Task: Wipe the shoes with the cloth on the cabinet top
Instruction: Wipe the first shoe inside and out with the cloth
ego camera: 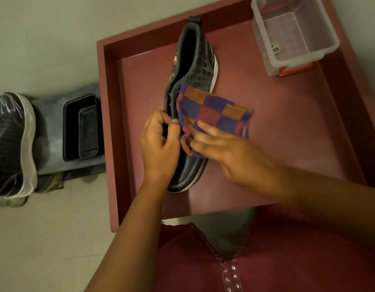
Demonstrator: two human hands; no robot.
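A black shoe (193, 60) with a white sole lies on the dark red cabinet top (277, 133), toe toward me. My left hand (159, 144) grips the shoe's left side near the lace area. My right hand (222, 148) presses a checked purple, red and orange cloth (212, 110) against the shoe's upper, fingers flat on the cloth. The cloth hides the middle of the shoe. A second dark shoe (11, 144), wrapped in clear plastic, sits on the floor at the far left.
A clear plastic box (294, 34) with a red latch stands at the cabinet's back right, a small metal piece inside. A grey stand (49, 131) with a black tray (81, 127) stands left of the cabinet. The cabinet top has a raised rim (110, 133).
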